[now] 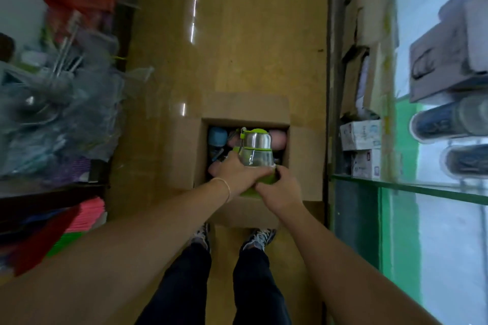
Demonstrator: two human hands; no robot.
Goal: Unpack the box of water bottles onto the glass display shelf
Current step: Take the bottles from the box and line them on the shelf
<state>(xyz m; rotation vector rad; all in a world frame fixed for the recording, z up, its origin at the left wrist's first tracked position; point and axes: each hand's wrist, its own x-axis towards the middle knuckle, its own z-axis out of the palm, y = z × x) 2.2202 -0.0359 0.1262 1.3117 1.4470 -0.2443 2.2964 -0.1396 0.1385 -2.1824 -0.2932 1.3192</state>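
A green-capped water bottle (256,150) with a steel and clear body is held above the open cardboard box (184,150) on the floor. My left hand (235,171) grips its lower body from the left. My right hand (280,190) grips its green base from the right. Inside the box lie more bottles, a blue one (217,137) at the left and a pink one (278,138) at the right. The glass display shelf (412,188) runs along the right, its green edge level with my hands.
Boxed goods (360,134) and dark bottles (449,121) sit on the right-hand shelving. Plastic-wrapped items (52,113) and coloured stock crowd the left shelves. My feet (232,237) stand on the wooden floor just behind the box's near flap.
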